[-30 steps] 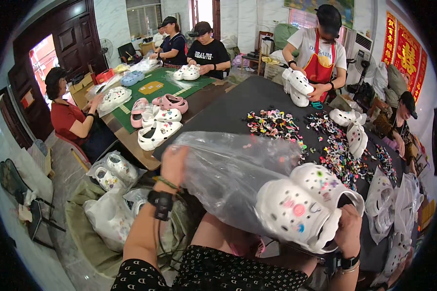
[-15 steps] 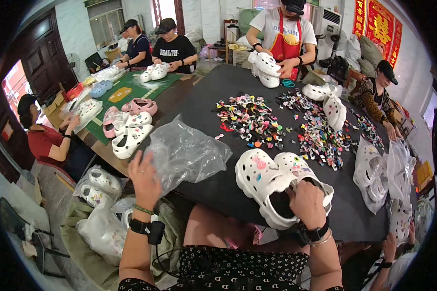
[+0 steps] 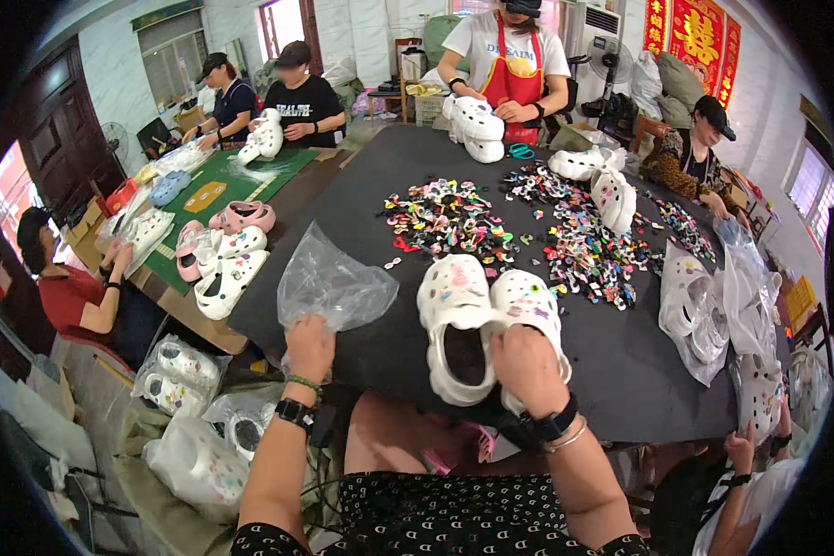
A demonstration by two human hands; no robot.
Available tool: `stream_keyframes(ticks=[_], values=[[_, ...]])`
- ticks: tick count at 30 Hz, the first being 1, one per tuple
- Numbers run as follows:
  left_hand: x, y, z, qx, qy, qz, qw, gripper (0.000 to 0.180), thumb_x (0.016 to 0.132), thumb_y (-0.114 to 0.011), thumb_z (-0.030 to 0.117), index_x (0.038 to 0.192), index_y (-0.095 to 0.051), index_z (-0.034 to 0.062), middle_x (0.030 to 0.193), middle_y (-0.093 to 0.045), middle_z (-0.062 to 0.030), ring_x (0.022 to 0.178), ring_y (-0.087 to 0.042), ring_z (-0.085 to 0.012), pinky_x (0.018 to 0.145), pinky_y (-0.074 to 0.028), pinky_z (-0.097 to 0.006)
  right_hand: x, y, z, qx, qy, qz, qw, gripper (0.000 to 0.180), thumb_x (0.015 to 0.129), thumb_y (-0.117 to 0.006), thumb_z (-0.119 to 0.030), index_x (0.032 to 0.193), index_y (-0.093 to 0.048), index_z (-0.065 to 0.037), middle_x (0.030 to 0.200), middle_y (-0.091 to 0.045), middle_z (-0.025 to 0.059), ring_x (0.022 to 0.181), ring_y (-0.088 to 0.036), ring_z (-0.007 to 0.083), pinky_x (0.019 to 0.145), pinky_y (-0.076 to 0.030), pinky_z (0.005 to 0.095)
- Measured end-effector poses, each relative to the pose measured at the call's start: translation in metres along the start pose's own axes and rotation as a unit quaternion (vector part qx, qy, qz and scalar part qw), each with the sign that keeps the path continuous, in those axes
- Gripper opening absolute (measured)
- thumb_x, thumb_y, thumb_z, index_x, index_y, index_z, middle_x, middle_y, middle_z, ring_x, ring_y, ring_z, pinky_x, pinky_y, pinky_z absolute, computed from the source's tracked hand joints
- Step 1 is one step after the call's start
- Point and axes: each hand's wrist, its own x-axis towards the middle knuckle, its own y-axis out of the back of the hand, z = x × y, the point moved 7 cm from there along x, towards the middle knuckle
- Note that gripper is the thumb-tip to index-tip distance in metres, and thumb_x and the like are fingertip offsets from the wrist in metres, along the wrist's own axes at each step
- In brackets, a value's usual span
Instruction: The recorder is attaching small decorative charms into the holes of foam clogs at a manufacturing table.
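My left hand (image 3: 309, 348) is closed on the open end of a clear plastic bag (image 3: 335, 284), which puffs up over the black table. My right hand (image 3: 530, 367) grips a pair of white clogs, with its fingers at the inner edges where the two meet. The left clog (image 3: 454, 289) and the right clog (image 3: 531, 298) carry colourful charms on their toes, which point away from me. My fingertips inside the shoes are partly hidden.
Heaps of loose charms (image 3: 449, 221) lie beyond the clogs on the black table (image 3: 361, 199). Bagged clogs (image 3: 690, 310) lie at the right. Pink and white clogs (image 3: 227, 259) stand at the left. A green sack (image 3: 139, 445) holds bagged clogs below. Several co-workers handle clogs around the tables.
My left hand has come down from its raised, spread pose and closed on the bag, which is now bunched upright. My right hand has shifted the clogs slightly, drawing them closer together.
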Motion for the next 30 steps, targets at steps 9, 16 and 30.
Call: stream_keyframes(ticks=[9,16,30], values=[[-0.018,0.162,0.05,-0.11,0.042,0.143,0.983,0.023,0.07,-0.059,0.002,0.093,-0.055,0.0001,0.082,-0.058,-0.0175,0.078,-0.058,-0.0362,0.073,-0.046,-0.039,-0.018,0.097,-0.04,0.099,0.114,-0.098,0.984,0.052,0.074,-0.079,-0.026,0.116,-0.058,-0.003,0.109,-0.062,0.0198,0.101,-0.059,0.0378,0.084,-0.049,0.0442],[-0.034,0.175,0.171,-0.35,-0.084,-0.193,0.913,0.022,0.067,-0.066,0.007,0.086,-0.058,0.0002,0.082,-0.061,-0.0119,0.075,-0.059,-0.0227,0.07,-0.045,-0.031,-0.051,0.084,-0.1,0.332,0.328,-0.111,0.878,0.106,0.065,-0.085,-0.031,0.15,-0.027,-0.012,0.154,-0.008,0.0321,0.139,-0.019,0.0532,0.107,-0.028,0.0586],[-0.075,0.082,0.204,-0.589,0.066,-0.08,0.802,0.055,0.087,-0.053,0.006,0.14,-0.038,0.0033,0.143,-0.039,-0.0125,0.13,-0.041,-0.0232,0.108,-0.032,-0.041,-0.048,0.017,-0.056,0.637,0.048,0.018,0.769,0.04,0.079,-0.062,0.006,0.119,-0.055,0.001,0.109,-0.052,0.0128,0.105,-0.053,0.024,0.09,-0.042,0.0305]])
